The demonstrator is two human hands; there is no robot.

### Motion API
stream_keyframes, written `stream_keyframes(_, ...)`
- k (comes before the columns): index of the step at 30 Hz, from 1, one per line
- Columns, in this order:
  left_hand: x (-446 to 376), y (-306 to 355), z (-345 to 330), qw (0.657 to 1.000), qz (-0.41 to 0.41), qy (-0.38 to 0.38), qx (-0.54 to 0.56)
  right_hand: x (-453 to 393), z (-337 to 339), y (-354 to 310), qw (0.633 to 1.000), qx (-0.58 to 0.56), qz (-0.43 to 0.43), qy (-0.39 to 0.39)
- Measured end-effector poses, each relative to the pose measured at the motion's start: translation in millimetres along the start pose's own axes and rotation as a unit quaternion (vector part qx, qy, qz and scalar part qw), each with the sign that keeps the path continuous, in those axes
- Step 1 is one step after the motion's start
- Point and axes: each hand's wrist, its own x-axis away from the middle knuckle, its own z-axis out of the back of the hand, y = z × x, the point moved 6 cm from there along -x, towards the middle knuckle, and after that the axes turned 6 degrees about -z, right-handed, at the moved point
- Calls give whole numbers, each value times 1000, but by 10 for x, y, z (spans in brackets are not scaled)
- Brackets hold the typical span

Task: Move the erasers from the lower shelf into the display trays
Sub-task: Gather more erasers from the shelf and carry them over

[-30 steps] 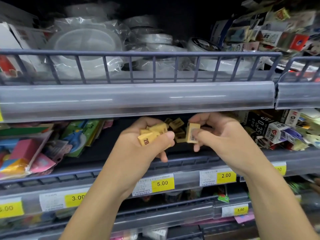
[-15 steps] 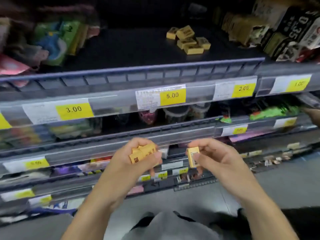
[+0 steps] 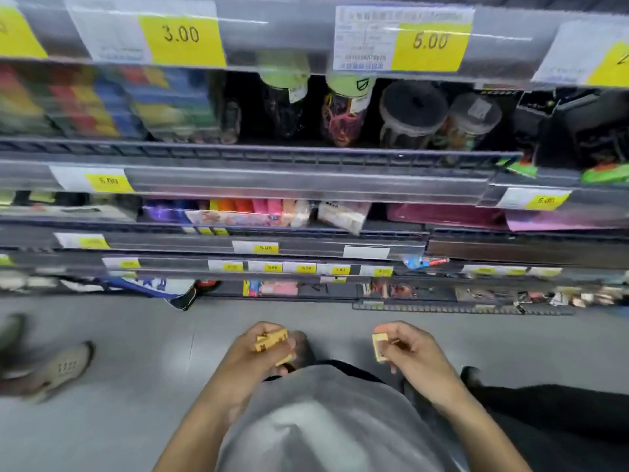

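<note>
My left hand (image 3: 262, 352) grips a small bunch of yellow boxed erasers (image 3: 272, 340), its fingers curled round them. My right hand (image 3: 408, 349) pinches a single yellow eraser (image 3: 379, 345) between thumb and fingers. Both hands hover low over the grey floor, in front of my grey shirt, well below and clear of the shelves. The shelf that held the loose erasers is out of view, and no display tray shows.
Shelf rails with yellow price tags (image 3: 180, 37) stack up ahead. Jars of rubber bands (image 3: 343, 110) stand behind the 5.00 tag (image 3: 430, 42). Coloured packs (image 3: 245, 211) lie lower down. Another person's shoe (image 3: 58, 369) is on the floor at left.
The view has tilted far downward from the eraser shelf to the floor. Both hands came back and down from the shelf, still holding their erasers.
</note>
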Motion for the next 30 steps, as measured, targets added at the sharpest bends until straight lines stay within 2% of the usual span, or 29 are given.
stream_keyframes(9, 784, -406, 364, 983, -19, 152, 104, 47, -440, -230, 988, 92, 28, -117)
stream_keyframes(18, 1675, -869, 1250, 939, -79, 271, 197, 400, -1910, -1146, 942, 127, 154, -268)
stream_keyframes(24, 2067, -1203, 2153, 914, -99, 309, 244, 754, -3027, -1385, 923, 154, 188, -297)
stream_keyframes(30, 2373, -1346, 3113, 903, -98, 330, 256, 960, -3910, -1322, 918, 192, 178, -297)
